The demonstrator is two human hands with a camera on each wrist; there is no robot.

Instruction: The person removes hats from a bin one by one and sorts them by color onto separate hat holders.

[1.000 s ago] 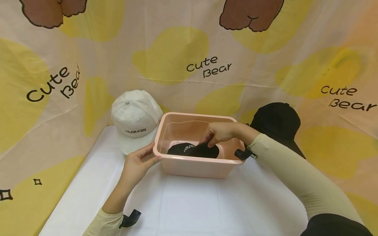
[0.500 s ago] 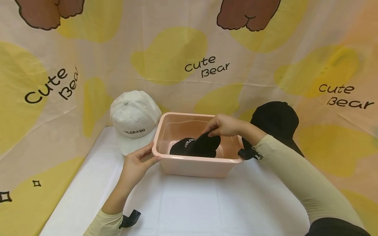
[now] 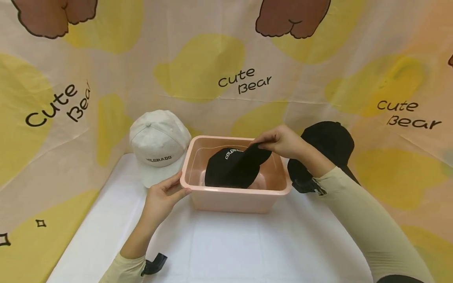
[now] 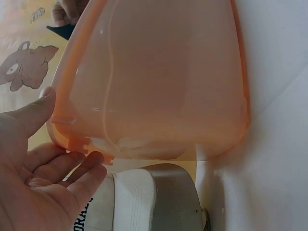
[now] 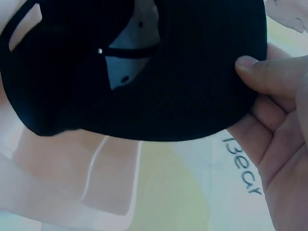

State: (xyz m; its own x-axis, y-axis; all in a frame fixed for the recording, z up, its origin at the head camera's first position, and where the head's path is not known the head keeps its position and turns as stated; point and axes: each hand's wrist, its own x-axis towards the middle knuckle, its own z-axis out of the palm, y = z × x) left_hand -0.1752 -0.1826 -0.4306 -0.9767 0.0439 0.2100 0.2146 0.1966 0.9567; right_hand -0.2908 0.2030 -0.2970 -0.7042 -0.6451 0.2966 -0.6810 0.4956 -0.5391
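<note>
In the head view, my right hand [image 3: 286,143] pinches the brim of a black baseball cap [image 3: 230,171] with white lettering. The cap is tilted, its crown inside a pink plastic bin [image 3: 231,201] and its brim raised above the far rim. The right wrist view shows the cap's underside [image 5: 192,91], with the thumb on one face of the brim and fingers behind. My left hand [image 3: 161,200] holds the bin's near left corner between thumb and fingers. In the left wrist view, its fingers [image 4: 89,173] touch the bin's wall [image 4: 159,91].
A white baseball cap [image 3: 159,135] with dark lettering stands left of the bin. Another black cap [image 3: 327,145] lies at the right, partly hidden by my right arm. Behind them hangs a patterned cloth [image 3: 198,67]. White cloth [image 3: 226,243] covers the table.
My right hand has risen and moved slightly right, lifting the black cap's brim and crown higher out of the bin. The left hand stays at the bin's corner.
</note>
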